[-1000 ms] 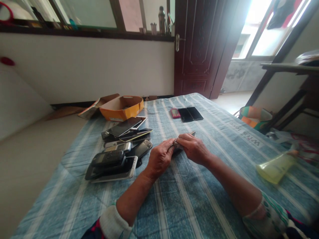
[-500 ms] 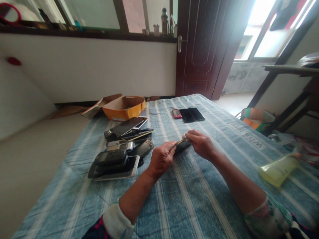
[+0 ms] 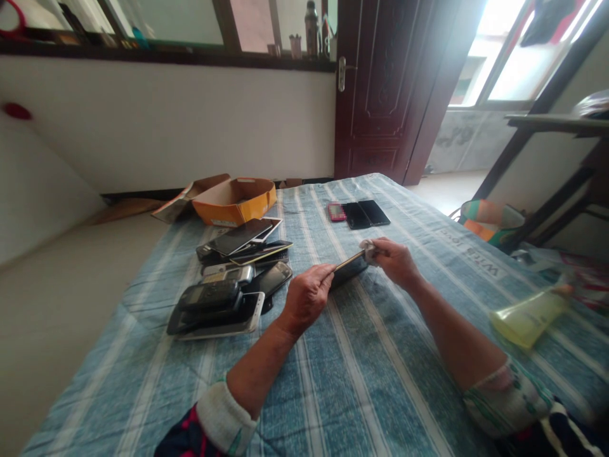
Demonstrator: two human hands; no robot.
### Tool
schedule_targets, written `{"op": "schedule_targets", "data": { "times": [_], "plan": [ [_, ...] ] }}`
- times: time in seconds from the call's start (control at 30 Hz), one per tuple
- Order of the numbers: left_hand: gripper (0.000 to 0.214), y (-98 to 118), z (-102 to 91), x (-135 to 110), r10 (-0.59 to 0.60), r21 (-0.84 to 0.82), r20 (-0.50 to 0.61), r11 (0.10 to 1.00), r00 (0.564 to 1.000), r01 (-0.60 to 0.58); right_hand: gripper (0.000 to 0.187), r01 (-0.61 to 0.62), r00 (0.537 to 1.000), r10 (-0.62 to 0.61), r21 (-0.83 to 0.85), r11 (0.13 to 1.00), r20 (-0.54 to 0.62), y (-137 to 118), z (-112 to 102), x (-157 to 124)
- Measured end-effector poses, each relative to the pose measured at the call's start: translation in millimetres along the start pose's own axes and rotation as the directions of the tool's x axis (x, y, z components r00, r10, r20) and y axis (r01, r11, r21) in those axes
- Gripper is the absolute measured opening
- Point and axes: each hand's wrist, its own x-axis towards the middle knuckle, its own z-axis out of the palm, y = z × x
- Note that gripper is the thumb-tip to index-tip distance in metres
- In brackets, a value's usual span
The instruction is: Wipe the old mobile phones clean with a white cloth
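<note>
My left hand [image 3: 307,297] is closed on the near end of a thin dark phone [image 3: 349,264] held on edge just above the striped blue cloth [image 3: 361,374]. My right hand [image 3: 394,260] is closed on a small white cloth [image 3: 368,249] pressed against the phone's far end. To the left of my hands lies a pile of phones [image 3: 233,273], several stacked. Beyond my hands, a pink phone [image 3: 336,211] and two black phones [image 3: 365,214] lie side by side.
An orange cardboard box [image 3: 235,200] with its lid sits at the cloth's far left edge. A yellow-green spray bottle [image 3: 528,316] lies on the right. A dark door [image 3: 380,89] stands behind, and a dark frame [image 3: 547,184] on the right.
My right hand has slid along the phone from near my left hand to its far end. The phone's far end has risen a little.
</note>
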Motion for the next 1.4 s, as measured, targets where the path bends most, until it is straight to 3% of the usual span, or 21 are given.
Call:
{"op": "schedule_targets", "data": {
  "times": [0.1, 0.17, 0.43, 0.57, 0.77, 1.03, 1.2, 1.4],
  "plan": [
    [0.023, -0.7, 0.3, -0.3, -0.01, -0.005, -0.004, 1.0, 1.0, 0.01, 0.032, -0.213, 0.974, 0.22, 0.134, 0.968, -0.045, -1.4, 3.6, -0.6],
    [0.023, -1.2, 0.6, -0.5, -0.012, -0.006, -0.007, 1.0, 1.0, 0.012, 0.034, -0.292, 0.949, 0.308, 0.19, 0.937, -0.065, -2.1, 6.1, -1.3],
    [0.023, -1.2, 0.7, -0.4, -0.005, -0.014, -0.011, 1.0, 1.0, 0.005, 0.024, -0.389, 0.913, 0.408, 0.274, 0.88, -0.013, -2.5, 9.5, -2.5],
    [0.024, -1.3, 0.4, -0.5, -0.023, -0.009, 0.0, 1.0, 1.0, 0.023, 0.021, -0.408, 0.905, 0.426, 0.26, 0.875, -0.015, 0.1, 8.4, -2.8],
    [0.024, -2.6, 1.7, -0.8, -0.035, -0.002, -0.002, 0.999, 0.999, 0.035, 0.014, -0.408, 0.896, 0.428, 0.161, 0.899, -0.117, 8.4, -2.4, -0.5],
    [0.025, -2.9, 2.1, -1.2, -0.032, -0.003, 0.0, 0.999, 0.999, 0.032, 0.02, -0.412, 0.906, 0.424, 0.257, 0.874, 0.012, -0.8, 4.4, -1.8],
    [0.025, 1.2, 2.6, 0.0, -0.046, -0.005, 0.013, 0.999, 0.999, 0.046, 0.034, -0.401, 0.907, 0.422, 0.332, 0.854, 0.011, -7.1, -1.9, 2.2],
    [0.025, 4.6, 4.5, 2.9, -0.074, -0.015, 0.024, 0.997, 0.997, 0.075, 0.029, -0.265, 0.959, 0.283, 0.327, 0.907, -0.009, -7.6, -10.4, 7.3]
  ]
}}
